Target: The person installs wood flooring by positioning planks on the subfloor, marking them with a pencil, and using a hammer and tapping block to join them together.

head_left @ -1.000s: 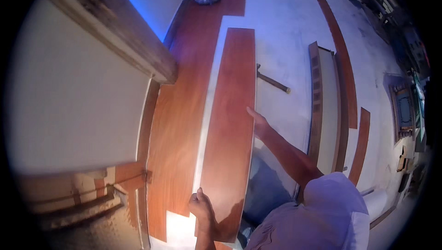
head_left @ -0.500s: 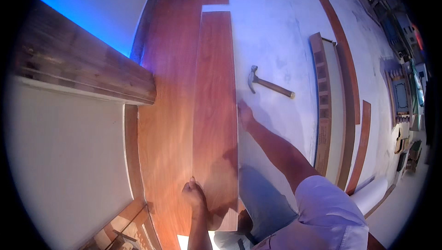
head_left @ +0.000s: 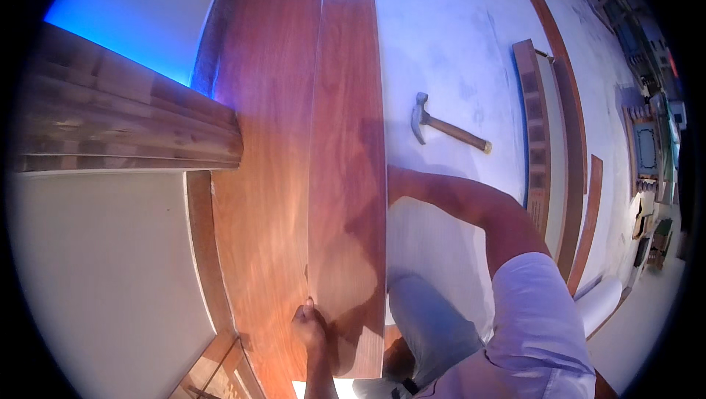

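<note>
A long reddish-brown floor plank lies lengthwise before me, its left edge along the laid wood flooring. My left hand is at the seam near the plank's near end, fingers curled and thumb pointing forward along the joint; nothing shows in its grasp. My right arm reaches in from the right, and my right hand is at the plank's right edge, its fingers hidden there. To the right of the plank, a claw hammer with a wooden handle lies on the pale underlay.
On the left, a brown wooden beam-like piece juts over the flooring from the white wall. A long open carton and a narrow loose strip lie right. My bent knee is beside the plank's near end.
My right hand has come nearer along the plank's right edge, its elbow bending outward, and its fingers are now hidden. The view has shifted slightly; my left hand stays at the seam.
</note>
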`<control>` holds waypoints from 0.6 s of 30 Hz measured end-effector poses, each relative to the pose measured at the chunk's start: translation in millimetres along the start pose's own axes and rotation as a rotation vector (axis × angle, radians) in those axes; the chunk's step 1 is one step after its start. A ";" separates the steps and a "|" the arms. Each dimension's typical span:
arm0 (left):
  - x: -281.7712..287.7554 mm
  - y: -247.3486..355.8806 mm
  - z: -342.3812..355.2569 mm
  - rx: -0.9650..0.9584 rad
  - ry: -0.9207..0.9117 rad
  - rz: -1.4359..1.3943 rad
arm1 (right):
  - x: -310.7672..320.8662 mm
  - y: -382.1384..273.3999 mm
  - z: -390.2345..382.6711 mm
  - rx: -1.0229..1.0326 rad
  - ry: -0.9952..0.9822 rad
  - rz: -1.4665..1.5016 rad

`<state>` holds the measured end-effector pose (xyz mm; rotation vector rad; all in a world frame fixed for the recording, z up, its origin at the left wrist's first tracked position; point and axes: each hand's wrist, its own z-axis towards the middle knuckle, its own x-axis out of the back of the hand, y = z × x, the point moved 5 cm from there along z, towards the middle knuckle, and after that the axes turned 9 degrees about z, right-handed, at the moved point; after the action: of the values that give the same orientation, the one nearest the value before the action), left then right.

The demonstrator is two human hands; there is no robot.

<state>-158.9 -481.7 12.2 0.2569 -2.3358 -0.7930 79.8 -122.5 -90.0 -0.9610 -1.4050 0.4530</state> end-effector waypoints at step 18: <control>-79.1 -88.6 59.5 0.046 -0.176 -0.246 | 16.0 -24.9 -249.0 -0.678 -0.063 -0.291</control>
<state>-137.9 -494.8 -118.3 0.5211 -2.5213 -0.9120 312.4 -197.0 -33.2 -1.2522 -1.7665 -0.2366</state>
